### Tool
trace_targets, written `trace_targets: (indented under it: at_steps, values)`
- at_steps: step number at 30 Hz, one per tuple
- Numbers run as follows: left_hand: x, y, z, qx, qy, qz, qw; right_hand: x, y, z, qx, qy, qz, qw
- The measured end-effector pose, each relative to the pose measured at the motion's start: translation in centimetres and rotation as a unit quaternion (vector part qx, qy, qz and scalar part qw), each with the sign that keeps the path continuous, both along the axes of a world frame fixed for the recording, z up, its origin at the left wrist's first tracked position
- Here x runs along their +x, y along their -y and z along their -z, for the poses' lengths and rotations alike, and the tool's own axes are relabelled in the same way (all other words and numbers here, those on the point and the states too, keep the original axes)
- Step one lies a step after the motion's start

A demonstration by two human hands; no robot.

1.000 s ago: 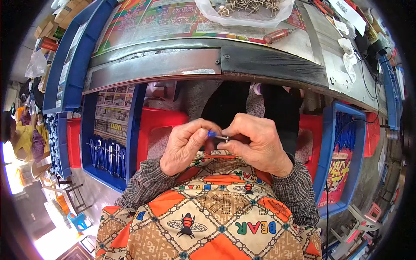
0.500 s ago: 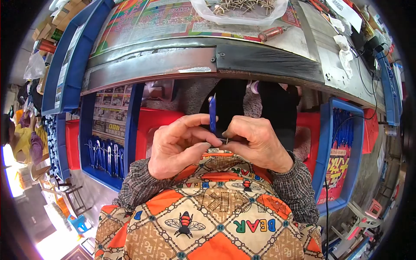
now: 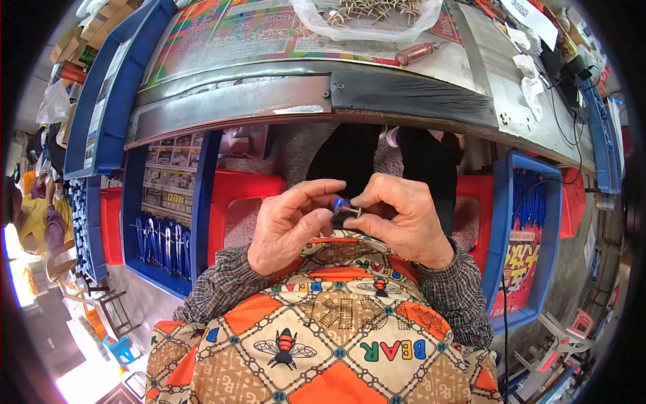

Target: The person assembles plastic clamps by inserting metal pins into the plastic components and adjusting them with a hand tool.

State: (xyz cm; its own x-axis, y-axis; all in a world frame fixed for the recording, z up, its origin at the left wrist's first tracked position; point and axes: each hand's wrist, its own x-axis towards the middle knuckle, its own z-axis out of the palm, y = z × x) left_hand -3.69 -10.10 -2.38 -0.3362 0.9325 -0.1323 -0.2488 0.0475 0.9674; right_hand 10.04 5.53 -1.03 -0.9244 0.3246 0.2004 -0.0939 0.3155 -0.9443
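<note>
My left hand [image 3: 291,225] is closed in front of my apron, its thumb and fingers around a slim blue handle-like piece [image 3: 340,202]. That piece is seen nearly end-on, and most of it is hidden by the fingers. Opposite it, my right hand [image 3: 404,219] is closed, thumb and forefinger pinching a small metal pin [image 3: 351,210] with a flat head. The pin lies right against the blue piece; whether it is inserted I cannot tell. Both hands are above my lap, below the bench edge.
The metal-edged bench [image 3: 269,94] runs across ahead, carrying a clear plastic tub [image 3: 367,32] of metal pins and a red screwdriver [image 3: 418,52]. Blue bins [image 3: 198,222] with blue-handled pieces stand left and right [image 3: 501,236]. Red stools [image 3: 235,195] stand nearby; a person in yellow is far left.
The blue piece, upright before with its pointed metal tip showing, has been tilted to nearly end-on. My left hand has moved slightly right, and the metal pin shows more clearly.
</note>
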Motion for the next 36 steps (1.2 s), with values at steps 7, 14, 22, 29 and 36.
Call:
trace_targets:
  at_steps: [7,14,22,29,36]
  values:
    - [0.0,0.4,-1.7,-0.016,-0.037,0.005,0.999,0.0,0.1,0.2,0.078,-0.007,0.053,0.995]
    - [0.2,0.6,-2.5,0.028,-0.040,-0.010,0.999,0.2,0.0,0.6,0.090,0.004,-0.001,0.996]
    - [-1.0,-0.2,0.2,0.091,-0.200,0.073,0.973,0.6,0.0,-0.3,-0.009,-0.009,-0.014,1.000]
    - [0.7,0.2,-1.0,0.001,-0.120,0.024,0.992,0.7,-0.1,-0.3,0.037,-0.005,0.075,0.996]
    - [0.2,0.4,-1.7,0.105,-0.100,0.017,0.989,1.0,-0.3,-0.2,0.071,0.005,-0.019,0.997]
